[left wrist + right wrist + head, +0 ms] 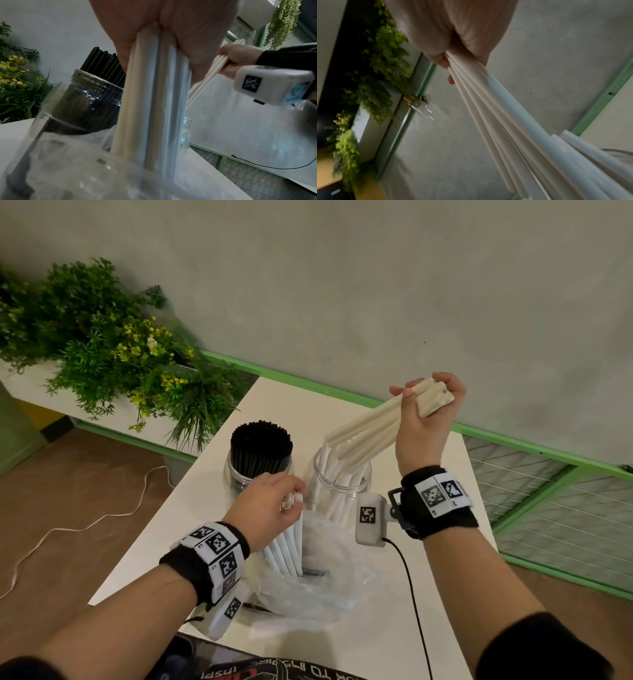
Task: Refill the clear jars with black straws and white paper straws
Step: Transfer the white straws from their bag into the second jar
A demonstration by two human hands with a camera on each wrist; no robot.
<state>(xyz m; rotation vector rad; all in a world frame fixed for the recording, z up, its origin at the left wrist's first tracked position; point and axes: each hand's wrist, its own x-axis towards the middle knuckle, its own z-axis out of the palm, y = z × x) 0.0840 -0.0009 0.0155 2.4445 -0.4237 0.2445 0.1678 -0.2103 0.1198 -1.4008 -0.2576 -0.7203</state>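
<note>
Two clear jars stand side by side on the white table [435,594]. The left jar [236,470] is packed with black straws [261,445]. The right jar [342,487] holds several white paper straws [334,474] leaning loosely. My right hand [424,419] grips a bundle of white straws [370,429] slanted down, their lower ends over the right jar's mouth. My left hand [270,505] grips the tops of another white straw bundle [287,549] standing in a clear plastic bag [322,587]. In the left wrist view that bundle [154,101] runs down from the palm into the bag.
A planter of green foliage with yellow flowers [102,347] lies left of the table. A green-framed wire panel [555,508] stands at the right. A black cable [411,594] trails from the right wrist camera across the table. A white cord [78,529] lies on the brown floor.
</note>
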